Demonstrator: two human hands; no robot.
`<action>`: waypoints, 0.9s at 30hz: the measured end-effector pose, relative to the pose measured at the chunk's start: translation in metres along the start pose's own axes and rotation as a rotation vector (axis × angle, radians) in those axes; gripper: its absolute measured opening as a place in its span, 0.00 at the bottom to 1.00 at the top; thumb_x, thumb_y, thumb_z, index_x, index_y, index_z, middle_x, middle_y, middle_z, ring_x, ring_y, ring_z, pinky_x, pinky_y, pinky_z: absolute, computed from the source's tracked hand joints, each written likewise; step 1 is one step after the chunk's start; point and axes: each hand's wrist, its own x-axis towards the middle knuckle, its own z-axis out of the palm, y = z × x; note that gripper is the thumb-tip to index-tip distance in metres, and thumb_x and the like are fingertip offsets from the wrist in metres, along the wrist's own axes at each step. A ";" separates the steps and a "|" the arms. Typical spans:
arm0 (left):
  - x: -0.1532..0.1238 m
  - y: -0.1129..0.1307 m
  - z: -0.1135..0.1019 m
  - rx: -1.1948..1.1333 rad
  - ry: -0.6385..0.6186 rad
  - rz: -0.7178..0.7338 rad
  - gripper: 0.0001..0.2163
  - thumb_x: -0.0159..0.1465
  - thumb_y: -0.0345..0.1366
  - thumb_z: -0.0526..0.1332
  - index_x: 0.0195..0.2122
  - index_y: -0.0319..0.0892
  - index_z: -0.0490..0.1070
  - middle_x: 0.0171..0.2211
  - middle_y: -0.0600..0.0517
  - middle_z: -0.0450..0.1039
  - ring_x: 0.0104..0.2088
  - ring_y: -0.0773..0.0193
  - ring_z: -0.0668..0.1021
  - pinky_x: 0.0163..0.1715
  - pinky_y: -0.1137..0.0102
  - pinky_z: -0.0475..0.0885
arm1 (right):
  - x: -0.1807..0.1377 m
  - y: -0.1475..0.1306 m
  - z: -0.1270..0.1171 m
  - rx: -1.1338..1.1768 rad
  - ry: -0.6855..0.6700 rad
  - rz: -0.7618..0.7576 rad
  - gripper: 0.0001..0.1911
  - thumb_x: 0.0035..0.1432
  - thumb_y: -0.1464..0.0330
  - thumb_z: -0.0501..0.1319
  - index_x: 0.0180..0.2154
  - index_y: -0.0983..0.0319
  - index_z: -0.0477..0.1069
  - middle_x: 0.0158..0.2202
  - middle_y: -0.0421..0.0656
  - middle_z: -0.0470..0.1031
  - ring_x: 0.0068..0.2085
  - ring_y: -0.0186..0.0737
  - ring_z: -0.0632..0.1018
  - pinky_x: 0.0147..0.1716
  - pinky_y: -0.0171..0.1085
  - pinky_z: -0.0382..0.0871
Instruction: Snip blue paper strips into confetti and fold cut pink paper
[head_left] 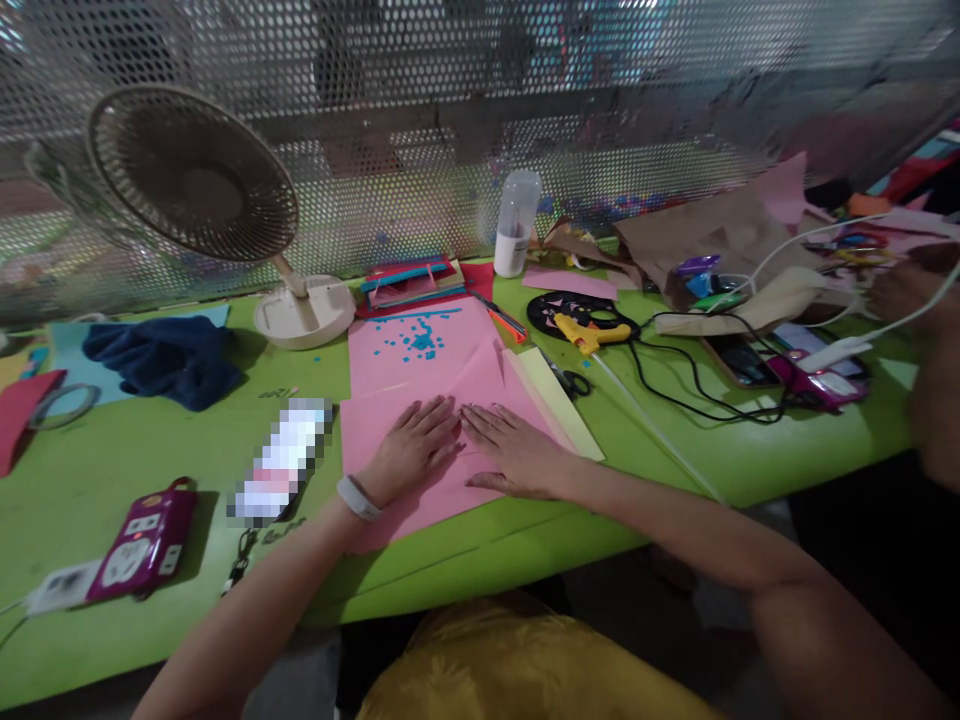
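Note:
My left hand [411, 448] and my right hand [511, 448] lie flat, fingers stretched out, side by side on a pink sheet of paper [390, 400] spread on the green table [150, 460]. Their fingertips nearly meet at the sheet's middle. A white band circles my left wrist. Small blue paper scraps [420, 338] are scattered on the far part of the pink paper. A pale yellow sheet [559, 400] sticks out from under the pink one at the right.
A desk fan [195, 190] stands at the back left beside a dark blue cloth [169, 358]. A white bottle [516, 225], yellow glue gun [592, 335], scissors [570, 380], cables and phones lie to the right. A purple power strip [142, 545] sits front left. Another person's arm [926, 400] is at the far right.

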 end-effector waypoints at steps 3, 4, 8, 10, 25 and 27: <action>0.000 0.000 0.001 0.003 -0.002 -0.006 0.22 0.69 0.45 0.47 0.61 0.43 0.61 0.65 0.46 0.53 0.65 0.57 0.56 0.64 0.55 0.51 | 0.000 -0.001 0.000 0.002 -0.005 0.005 0.46 0.61 0.43 0.41 0.66 0.73 0.42 0.67 0.59 0.44 0.68 0.52 0.46 0.65 0.51 0.41; 0.000 0.000 0.001 0.002 0.000 -0.008 0.22 0.69 0.46 0.47 0.61 0.43 0.61 0.65 0.46 0.53 0.65 0.57 0.56 0.64 0.55 0.51 | 0.000 -0.001 -0.001 0.002 -0.013 0.006 0.47 0.61 0.43 0.41 0.66 0.74 0.43 0.67 0.60 0.44 0.68 0.52 0.47 0.65 0.51 0.41; 0.000 0.001 0.000 0.002 0.002 -0.014 0.23 0.69 0.46 0.47 0.62 0.42 0.60 0.65 0.46 0.52 0.66 0.57 0.55 0.64 0.56 0.50 | 0.000 0.000 -0.002 0.006 -0.021 0.004 0.46 0.61 0.43 0.41 0.66 0.74 0.43 0.67 0.60 0.44 0.68 0.52 0.46 0.65 0.51 0.41; 0.000 0.000 -0.001 0.000 -0.003 -0.002 0.23 0.69 0.46 0.47 0.63 0.42 0.58 0.66 0.47 0.51 0.66 0.58 0.54 0.64 0.57 0.49 | 0.000 0.000 -0.002 0.008 -0.025 0.005 0.46 0.61 0.43 0.41 0.66 0.73 0.42 0.67 0.59 0.44 0.68 0.51 0.46 0.65 0.52 0.40; -0.048 -0.026 -0.014 0.043 -0.108 -0.101 0.25 0.71 0.45 0.42 0.67 0.48 0.44 0.68 0.51 0.44 0.67 0.60 0.49 0.65 0.59 0.43 | -0.015 0.016 -0.018 0.050 -0.067 0.002 0.40 0.63 0.46 0.43 0.65 0.67 0.48 0.67 0.55 0.49 0.67 0.52 0.52 0.64 0.52 0.45; -0.050 -0.026 -0.014 0.041 -0.098 -0.105 0.24 0.71 0.44 0.42 0.68 0.47 0.44 0.68 0.51 0.45 0.67 0.59 0.49 0.65 0.58 0.43 | -0.005 0.012 -0.033 0.052 -0.028 0.011 0.34 0.64 0.49 0.45 0.60 0.66 0.61 0.63 0.54 0.60 0.64 0.53 0.58 0.62 0.51 0.51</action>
